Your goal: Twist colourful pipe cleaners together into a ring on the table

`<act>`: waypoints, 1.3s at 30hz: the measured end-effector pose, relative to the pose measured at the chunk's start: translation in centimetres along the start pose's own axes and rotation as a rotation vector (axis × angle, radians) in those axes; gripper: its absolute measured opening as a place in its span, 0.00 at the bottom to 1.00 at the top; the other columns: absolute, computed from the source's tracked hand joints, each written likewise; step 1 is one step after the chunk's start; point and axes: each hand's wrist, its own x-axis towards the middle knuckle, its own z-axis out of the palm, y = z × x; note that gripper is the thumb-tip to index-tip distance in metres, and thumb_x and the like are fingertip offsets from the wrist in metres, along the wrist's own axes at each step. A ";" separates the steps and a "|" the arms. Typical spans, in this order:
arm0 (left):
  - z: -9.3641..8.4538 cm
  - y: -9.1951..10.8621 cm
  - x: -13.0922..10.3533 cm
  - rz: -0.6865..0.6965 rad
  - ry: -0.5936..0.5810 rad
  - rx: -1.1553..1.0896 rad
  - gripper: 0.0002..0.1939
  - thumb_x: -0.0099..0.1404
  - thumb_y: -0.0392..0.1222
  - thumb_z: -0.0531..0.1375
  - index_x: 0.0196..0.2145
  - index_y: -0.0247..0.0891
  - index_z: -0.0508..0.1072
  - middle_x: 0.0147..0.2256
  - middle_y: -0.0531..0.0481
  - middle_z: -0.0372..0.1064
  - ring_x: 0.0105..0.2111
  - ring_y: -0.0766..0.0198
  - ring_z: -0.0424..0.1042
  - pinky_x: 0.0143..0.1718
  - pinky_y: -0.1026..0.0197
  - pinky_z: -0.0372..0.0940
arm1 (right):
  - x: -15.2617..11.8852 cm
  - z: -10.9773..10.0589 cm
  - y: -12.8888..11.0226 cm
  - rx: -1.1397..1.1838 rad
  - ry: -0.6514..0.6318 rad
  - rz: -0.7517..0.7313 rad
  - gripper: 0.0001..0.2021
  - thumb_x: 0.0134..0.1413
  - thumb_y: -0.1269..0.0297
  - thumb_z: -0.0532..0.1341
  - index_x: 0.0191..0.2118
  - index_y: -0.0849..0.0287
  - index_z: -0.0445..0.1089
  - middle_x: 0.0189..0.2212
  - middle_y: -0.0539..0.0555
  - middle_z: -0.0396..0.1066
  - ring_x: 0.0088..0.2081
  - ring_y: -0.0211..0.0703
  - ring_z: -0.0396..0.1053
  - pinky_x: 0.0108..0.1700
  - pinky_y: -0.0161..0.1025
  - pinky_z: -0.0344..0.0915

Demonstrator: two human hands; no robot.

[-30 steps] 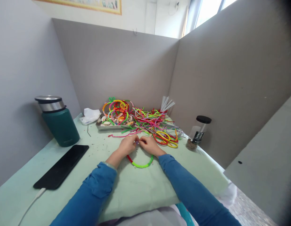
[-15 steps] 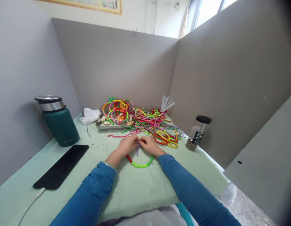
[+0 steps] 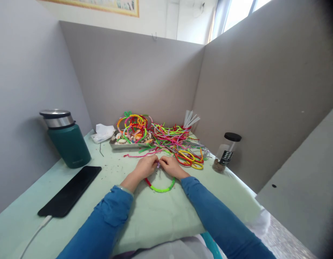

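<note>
A ring wrapped in red and green pipe cleaner [image 3: 163, 190] lies in front of me, its near arc visible between my wrists. Over its far side, my left hand [image 3: 147, 167] and my right hand [image 3: 172, 167] meet with fingertips pinched. Between them a short bit of purple pipe cleaner [image 3: 158, 165] pokes out, closed in the fingers of both hands. The fingers and wrists cover the ring's far part, so I cannot tell exactly how each fingertip grips it.
Behind the hands stand a metal tray [image 3: 120, 146] of shells and finished rings, a heap of pipe cleaners [image 3: 173, 135] and red-and-yellow-handled scissors [image 3: 186, 158]. A green bottle [image 3: 69, 145] and phone [image 3: 71, 192] are left; a clear jar [image 3: 226, 153] is right. Grey partitions [image 3: 134, 72] enclose the table.
The purple pipe cleaner's loose end, which hung down toward me inside the ring, is now drawn up short at my fingertips. Both hands stay in nearly the same place.
</note>
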 end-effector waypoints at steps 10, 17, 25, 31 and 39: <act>-0.1 0.0 0.1 -0.070 -0.014 -0.105 0.08 0.59 0.36 0.53 0.34 0.39 0.72 0.33 0.47 0.72 0.33 0.62 0.69 0.32 0.64 0.58 | 0.0 0.0 0.1 0.003 -0.004 -0.008 0.09 0.55 0.69 0.55 0.26 0.61 0.69 0.21 0.49 0.67 0.25 0.35 0.60 0.29 0.32 0.51; -0.1 0.0 0.2 -0.106 -0.031 -0.134 0.08 0.58 0.37 0.54 0.35 0.38 0.72 0.32 0.48 0.72 0.32 0.63 0.68 0.32 0.64 0.57 | 0.0 0.0 0.1 -0.011 -0.007 -0.014 0.09 0.55 0.69 0.55 0.26 0.61 0.69 0.22 0.49 0.68 0.25 0.34 0.60 0.29 0.32 0.52; -0.1 0.1 0.2 -0.118 -0.029 -0.151 0.08 0.59 0.38 0.54 0.35 0.37 0.72 0.32 0.47 0.72 0.32 0.62 0.69 0.32 0.64 0.58 | 0.0 0.2 0.3 -0.007 0.009 -0.013 0.08 0.54 0.69 0.56 0.27 0.61 0.70 0.22 0.49 0.68 0.25 0.34 0.61 0.28 0.32 0.52; -0.2 0.3 0.5 -0.121 -0.054 -0.124 0.10 0.61 0.39 0.52 0.32 0.36 0.73 0.30 0.46 0.72 0.32 0.61 0.69 0.33 0.63 0.58 | 0.0 0.2 0.3 -0.007 0.011 -0.014 0.08 0.54 0.68 0.56 0.29 0.61 0.71 0.23 0.49 0.69 0.25 0.34 0.61 0.29 0.32 0.52; -0.4 0.6 0.3 -0.140 -0.053 -0.121 0.10 0.61 0.38 0.52 0.32 0.37 0.73 0.31 0.46 0.72 0.33 0.62 0.69 0.34 0.64 0.59 | 0.1 0.3 0.3 -0.044 0.004 -0.009 0.07 0.52 0.69 0.56 0.29 0.61 0.71 0.23 0.50 0.70 0.25 0.34 0.61 0.29 0.32 0.53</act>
